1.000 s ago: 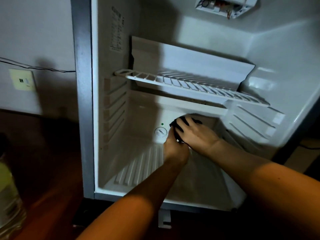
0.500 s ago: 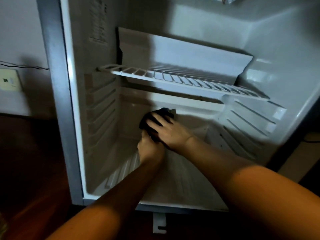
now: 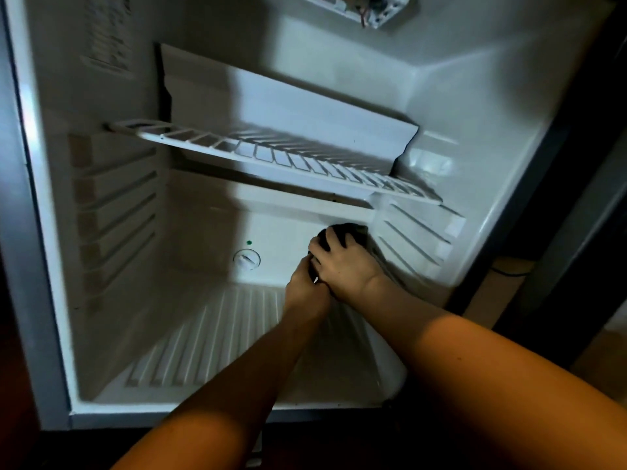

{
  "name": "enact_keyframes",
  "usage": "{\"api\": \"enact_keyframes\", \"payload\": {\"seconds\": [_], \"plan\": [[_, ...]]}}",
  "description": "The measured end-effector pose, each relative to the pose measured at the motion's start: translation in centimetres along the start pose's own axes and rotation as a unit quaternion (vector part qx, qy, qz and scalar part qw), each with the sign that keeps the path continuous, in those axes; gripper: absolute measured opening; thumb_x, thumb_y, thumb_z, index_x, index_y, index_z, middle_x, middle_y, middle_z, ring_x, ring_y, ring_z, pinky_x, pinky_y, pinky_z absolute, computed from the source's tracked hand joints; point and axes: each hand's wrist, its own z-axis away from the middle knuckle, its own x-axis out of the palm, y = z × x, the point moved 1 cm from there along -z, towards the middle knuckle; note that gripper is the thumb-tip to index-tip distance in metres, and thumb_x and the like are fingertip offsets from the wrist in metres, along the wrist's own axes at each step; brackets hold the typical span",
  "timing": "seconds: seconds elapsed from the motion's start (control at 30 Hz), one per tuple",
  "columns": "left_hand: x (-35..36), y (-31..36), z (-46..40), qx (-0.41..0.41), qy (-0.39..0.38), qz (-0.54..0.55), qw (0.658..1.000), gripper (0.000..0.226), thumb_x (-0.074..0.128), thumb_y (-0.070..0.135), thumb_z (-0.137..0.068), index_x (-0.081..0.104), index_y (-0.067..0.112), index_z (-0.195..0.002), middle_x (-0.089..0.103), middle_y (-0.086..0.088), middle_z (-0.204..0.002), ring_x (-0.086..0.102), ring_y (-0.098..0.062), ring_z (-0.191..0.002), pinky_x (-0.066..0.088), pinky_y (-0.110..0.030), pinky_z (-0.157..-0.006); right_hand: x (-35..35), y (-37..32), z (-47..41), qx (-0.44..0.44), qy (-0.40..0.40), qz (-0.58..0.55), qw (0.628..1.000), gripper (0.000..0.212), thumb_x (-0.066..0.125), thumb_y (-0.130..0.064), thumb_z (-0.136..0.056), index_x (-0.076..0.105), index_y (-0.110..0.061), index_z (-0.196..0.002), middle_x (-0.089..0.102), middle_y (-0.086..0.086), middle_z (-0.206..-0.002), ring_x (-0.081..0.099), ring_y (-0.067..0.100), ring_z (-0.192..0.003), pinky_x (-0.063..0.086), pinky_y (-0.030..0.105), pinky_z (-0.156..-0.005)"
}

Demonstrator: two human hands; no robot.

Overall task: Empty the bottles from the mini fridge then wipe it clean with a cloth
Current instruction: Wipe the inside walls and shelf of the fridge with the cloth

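Since half a second ago the dark cloth (image 3: 349, 232) and both hands have travelled from the middle of the back wall to its right end, toward 3 o'clock; the round dial (image 3: 247, 259), hidden then, shows again.

Mini fridge (image 3: 44, 300) open, no bottles visible inside. Cloth sits low on the back wall, in the rear right corner, just under the ledge below the wire shelf (image 3: 271, 157), at roughly 3 o'clock from the dial.

Right hand (image 3: 346, 266) on top of the cloth, fingers spread narrowly and curled over the wad, pressing it against the wall; dark fabric shows between and above the fingertips. Left hand (image 3: 305, 290) at 7 o'clock of the right hand, touching it, fingers tucked in toward the lower edge of the cloth. Whether they actually pinch the fabric cannot be told: the right hand covers that part.

Small green dot (image 3: 249, 242) at 12 o'clock of the dial. Ribbed floor (image 3: 203, 340) of the fridge lies below both forearms. Light housing (image 3: 356, 5) hangs at the ceiling, 12 o'clock of the scene. Printed label (image 3: 108, 39) on the left inner wall, unreadable.
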Motion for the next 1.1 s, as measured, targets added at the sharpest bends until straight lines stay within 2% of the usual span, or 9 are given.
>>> {"api": "enact_keyframes", "payload": {"seconds": [0.13,0.23,0.3,0.6,0.7,0.83,0.93,1.0,1.1], "plan": [[0.8,0.3,-0.4,-0.003,-0.069,-0.023,0.997,0.039,0.052,0.008,-0.083,0.055,0.014,-0.121,0.065,-0.008,-0.113,0.06,-0.025,-0.105,0.051,-0.042,-0.091,-0.8,0.6,0.8,0.021,-0.079,0.062,0.995,0.05,0.037,-0.027,-0.101,0.033,-0.01,-0.148,0.023,0.019,-0.151,0.027,0.05,-0.134,0.029,0.058,-0.108],[0.8,0.6,-0.6,0.011,-0.123,-0.067,0.99,0.039,0.051,0.009,-0.093,0.046,0.011,-0.131,0.056,-0.008,-0.127,0.053,-0.018,-0.108,0.044,-0.031,-0.09,-1.4,0.9,1.2,0.029,-0.119,0.081,0.989,0.06,0.043,-0.039,-0.098,0.027,-0.014,-0.15,0.022,0.017,-0.152,0.027,0.049,-0.134,0.026,0.057,-0.11],[0.5,0.7,-0.7,0.01,-0.16,-0.082,0.984,0.046,0.047,-0.001,-0.093,0.039,0.009,-0.137,0.051,-0.01,-0.133,0.049,-0.019,-0.114,0.038,-0.027,-0.091,-1.9,1.2,1.3,0.023,-0.129,0.076,0.988,0.062,0.044,-0.043,-0.096,0.027,-0.016,-0.149,0.023,0.016,-0.151,0.029,0.046,-0.134,0.026,0.055,-0.109],[0.0,0.3,2.2,-0.038,-0.199,-0.078,0.976,0.053,0.042,-0.007,-0.091,0.029,0.009,-0.14,0.052,-0.015,-0.132,0.051,-0.025,-0.118,0.046,-0.039,-0.096,-4.0,0.6,3.9,-0.006,-0.148,0.073,0.986,0.056,0.05,-0.048,-0.092,0.04,-0.026,-0.142,0.036,0.008,-0.142,0.037,0.034,-0.126,0.031,0.047,-0.104],[0.4,0.5,4.3,-0.036,-0.212,-0.111,0.97,0.048,0.044,-0.005,-0.092,0.031,0.006,-0.137,0.055,-0.016,-0.125,0.054,-0.025,-0.108,0.046,-0.038,-0.09,-4.7,0.7,6.1,-0.025,-0.147,0.04,0.988,0.044,0.049,-0.04,-0.094,0.049,-0.027,-0.136,0.038,0.004,-0.14,0.035,0.03,-0.127,0.03,0.045,-0.103],[0.0,1.3,7.1,-0.029,-0.229,-0.129,0.964,0.043,0.041,-0.007,-0.092,0.042,0.002,-0.134,0.056,-0.015,-0.122,0.053,-0.027,-0.112,0.04,-0.032,-0.087,-6.8,1.2,8.2,-0.069,-0.194,-0.022,0.978,0.036,0.046,-0.031,-0.095,0.056,-0.025,-0.128,0.043,-0.001,-0.134,0.035,0.024,-0.125,0.031,0.039,-0.094],[-0.7,1.3,8.5,-0.026,-0.257,-0.117,0.959,0.032,0.046,0.0,-0.092,0.055,0.003,-0.123,0.062,-0.016,-0.12,0.057,-0.028,-0.11,0.045,-0.039,-0.092,-8.3,1.2,9.1,-0.101,-0.229,-0.047,0.967,0.034,0.039,-0.029,-0.094,0.062,-0.02,-0.118,0.051,-0.001,-0.124,0.043,0.024,-0.115,0.036,0.038,-0.095],[-1.2,1.1,9.4,-0.038,-0.27,-0.088,0.958,0.025,0.052,0.01,-0.092,0.06,0.011,-0.115,0.066,-0.013,-0.116,0.061,-0.027,-0.111,0.048,-0.043,-0.098,-9.1,1.3,9.7,-0.093,-0.253,-0.08,0.96,0.036,0.036,-0.03,-0.091,0.065,-0.018,-0.108,0.059,0.001,-0.115,0.051,0.023,-0.106,0.042,0.039,-0.093],[-1.7,1.2,9.6,-0.042,-0.266,-0.033,0.962,0.025,0.053,0.008,-0.092,0.061,0.012,-0.116,0.067,-0.009,-0.114,0.063,-0.02,-0.107,0.051,-0.036,-0.094,-10.3,2.4,10.1,-0.032,-0.286,-0.204,0.936,0.03,0.038,-0.024,-0.084,0.065,-0.017,-0.096,0.063,0.005,-0.101,0.058,0.023,-0.092,0.049,0.037,-0.084]]}}
